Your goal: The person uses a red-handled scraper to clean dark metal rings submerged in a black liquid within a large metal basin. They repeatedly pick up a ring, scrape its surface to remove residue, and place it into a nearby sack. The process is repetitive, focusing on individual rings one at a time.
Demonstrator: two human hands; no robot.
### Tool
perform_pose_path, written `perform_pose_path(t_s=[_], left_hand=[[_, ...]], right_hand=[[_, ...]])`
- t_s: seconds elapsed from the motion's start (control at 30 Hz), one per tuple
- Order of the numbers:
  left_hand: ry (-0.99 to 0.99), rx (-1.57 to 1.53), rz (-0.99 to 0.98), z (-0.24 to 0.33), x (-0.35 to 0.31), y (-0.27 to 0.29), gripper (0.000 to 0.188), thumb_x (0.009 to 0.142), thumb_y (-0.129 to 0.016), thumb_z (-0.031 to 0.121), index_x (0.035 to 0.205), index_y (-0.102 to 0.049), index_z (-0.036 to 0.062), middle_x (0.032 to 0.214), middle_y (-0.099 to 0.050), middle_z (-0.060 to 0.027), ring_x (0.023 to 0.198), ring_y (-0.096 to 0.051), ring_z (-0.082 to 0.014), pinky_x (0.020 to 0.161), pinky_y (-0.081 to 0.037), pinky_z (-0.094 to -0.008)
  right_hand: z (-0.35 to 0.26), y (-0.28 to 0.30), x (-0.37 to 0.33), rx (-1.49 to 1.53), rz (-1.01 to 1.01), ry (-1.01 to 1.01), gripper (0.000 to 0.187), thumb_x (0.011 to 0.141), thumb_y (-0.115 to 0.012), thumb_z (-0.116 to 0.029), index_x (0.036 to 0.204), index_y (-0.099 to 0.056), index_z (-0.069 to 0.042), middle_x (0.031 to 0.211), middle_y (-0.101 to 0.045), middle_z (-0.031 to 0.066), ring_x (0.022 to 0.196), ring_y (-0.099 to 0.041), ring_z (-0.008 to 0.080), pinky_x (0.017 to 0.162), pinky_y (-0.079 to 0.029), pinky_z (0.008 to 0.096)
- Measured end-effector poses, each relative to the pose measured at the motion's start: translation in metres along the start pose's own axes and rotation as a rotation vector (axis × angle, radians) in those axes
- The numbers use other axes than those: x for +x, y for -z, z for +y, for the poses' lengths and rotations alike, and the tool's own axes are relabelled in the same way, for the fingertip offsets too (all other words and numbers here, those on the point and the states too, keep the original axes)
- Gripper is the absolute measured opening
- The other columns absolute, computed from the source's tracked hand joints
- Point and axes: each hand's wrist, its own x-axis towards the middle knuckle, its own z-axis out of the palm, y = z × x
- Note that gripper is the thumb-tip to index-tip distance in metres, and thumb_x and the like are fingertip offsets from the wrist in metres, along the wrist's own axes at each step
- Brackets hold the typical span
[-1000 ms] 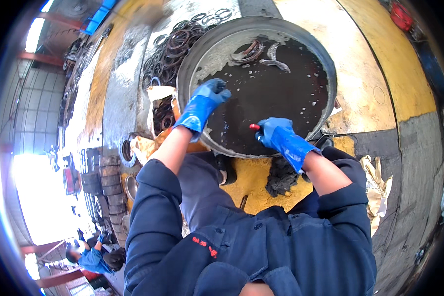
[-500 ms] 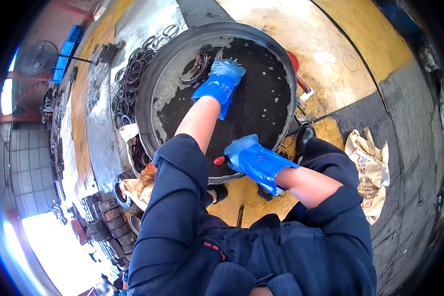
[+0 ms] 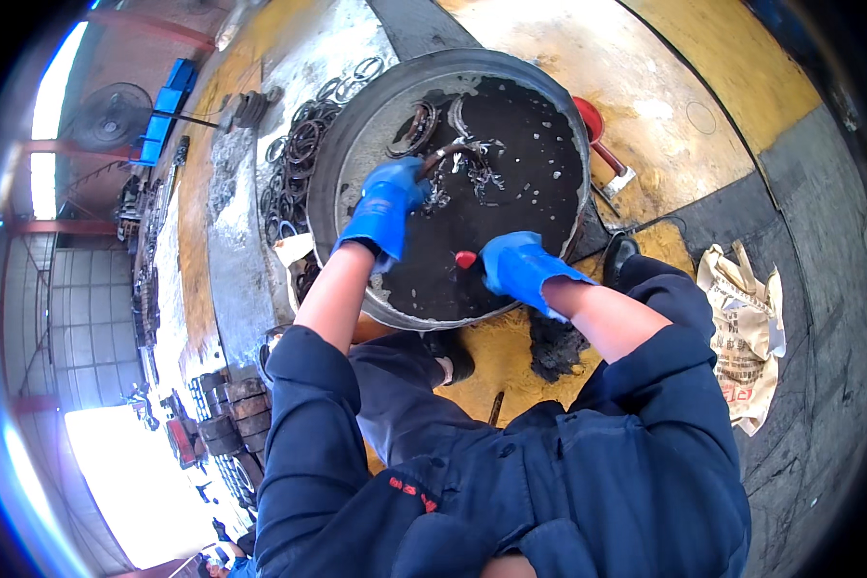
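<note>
A wide, round dark tub [image 3: 329, 193] holds black liquid with pale foam patches. My left hand [image 3: 391, 193], in a blue rubber glove, is closed on the near edge of a brownish metal ring [image 3: 443, 154], tilted at the liquid's surface with splashes around it. Two more rings lie beyond it: a brown ring [image 3: 416, 132] and a grey ring [image 3: 459, 114], both partly in the liquid. Over the tub's near right side, my gloved right hand [image 3: 517, 265] is closed on a red-ended tool [image 3: 465, 259]; the rest of that tool is hidden.
Many dark rings [image 3: 303, 144] are heaped on the floor left of the tub. A red pan with a handle [image 3: 590, 120] lies at its right. A paper sack [image 3: 742, 328] lies farther right. A fan [image 3: 116, 118] stands at far left.
My left hand has drawn back toward me, and a ring now shows in it, with the liquid splashing. My right hand has risen slightly in view with the red-ended tool.
</note>
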Motion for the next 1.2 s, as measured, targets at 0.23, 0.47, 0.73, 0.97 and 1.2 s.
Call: perform_pose_path(t_s=[0.23, 0.47, 0.73, 0.97, 1.2], left_hand=[[0.261, -1.097, -0.045, -0.076, -0.071, -0.041, 0.027, 0.096, -0.069, 0.027, 0.111, -0.067, 0.0042, 0.100, -0.074, -0.0051, 0.088, -0.068, -0.0135, 0.075, -0.050, -0.0259], [0.291, -1.381, -0.011, -0.074, -0.100, -0.110, 0.023, 0.094, -0.068, 0.007, 0.116, -0.066, 0.0043, 0.101, -0.074, -0.0080, 0.086, -0.071, -0.0174, 0.072, -0.055, -0.0286], [0.214, -1.425, -0.023, -0.064, -0.099, -0.118, 0.030, 0.089, -0.071, 0.008, 0.119, -0.067, 0.0040, 0.096, -0.074, -0.0084, 0.077, -0.070, -0.0195, 0.064, -0.057, -0.0286], [0.378, -1.593, 0.028, -0.060, -0.097, -0.109, 0.031, 0.085, -0.078, 0.011, 0.113, -0.067, 0.0030, 0.091, -0.073, -0.0066, 0.073, -0.067, -0.0129, 0.057, -0.053, -0.0252], [0.256, -1.559, 0.015, -0.089, -0.078, -0.150, 0.032, 0.090, -0.070, 0.002, 0.121, -0.064, -0.0029, 0.106, -0.073, -0.0137, 0.091, -0.072, -0.0233, 0.083, -0.058, -0.0329]], right_hand=[[0.025, 0.024, 0.038, 1.190, 0.367, -0.019, 0.035, 0.085, -0.077, -0.034, 0.103, -0.075, -0.005, 0.089, -0.074, 0.0077, 0.080, -0.069, 0.0169, 0.077, -0.055, 0.0330], [-0.023, 0.023, 0.041, 1.526, 0.367, 0.371, 0.029, 0.095, -0.071, -0.025, 0.115, -0.072, -0.003, 0.105, -0.074, 0.0068, 0.095, -0.068, 0.0141, 0.085, -0.056, 0.0299], [-0.026, 0.018, 0.070, 1.187, 0.412, 0.300, 0.022, 0.096, -0.065, -0.023, 0.109, -0.071, -0.006, 0.097, -0.076, 0.0075, 0.088, -0.072, 0.0153, 0.084, -0.055, 0.0281], [0.014, 0.013, 0.087, 1.086, 0.505, -0.307, 0.029, 0.095, -0.066, -0.028, 0.107, -0.072, -0.002, 0.095, -0.074, 0.0094, 0.084, -0.069, 0.0151, 0.078, -0.055, 0.0316], [-0.035, 0.020, 0.077, 1.367, 0.377, 0.392, 0.031, 0.096, -0.069, -0.024, 0.118, -0.070, -0.002, 0.107, -0.074, 0.0114, 0.096, -0.069, 0.0162, 0.090, -0.056, 0.0336]])
